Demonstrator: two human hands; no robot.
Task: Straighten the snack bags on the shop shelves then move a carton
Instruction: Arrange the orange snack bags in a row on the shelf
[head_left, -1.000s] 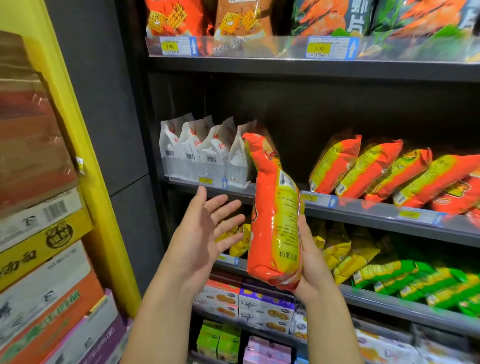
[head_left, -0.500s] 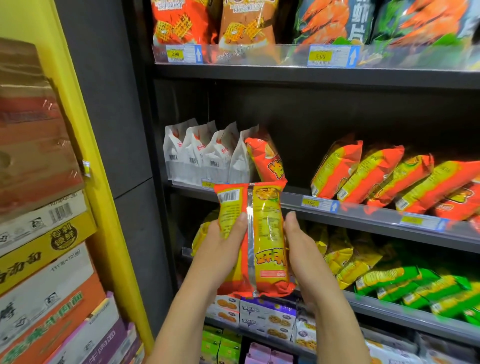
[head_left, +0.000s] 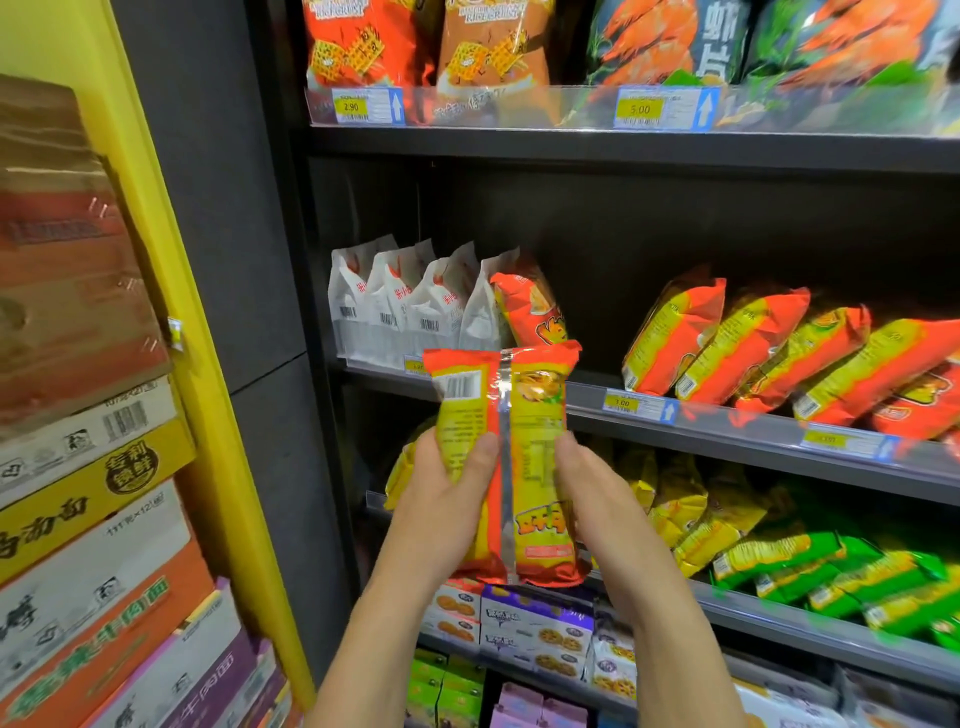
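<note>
Left hand (head_left: 441, 504) and right hand (head_left: 592, 499) gripped one orange bag (head_left: 501, 441) upright before the middle shelf (head_left: 727, 428), thumbs on its seamed back, fingers curled behind. It seemed early in the task: this bag was unshelved, the row (head_left: 753, 348) leaned, and the cartons (head_left: 88, 457) appeared untouched.

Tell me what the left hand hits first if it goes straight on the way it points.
Probably the front rail of the dark middle shelf, under the white paper snack bags. The left hand grips the orange-and-yellow snack packet, whose top would get there first; depth is unclear.
</note>
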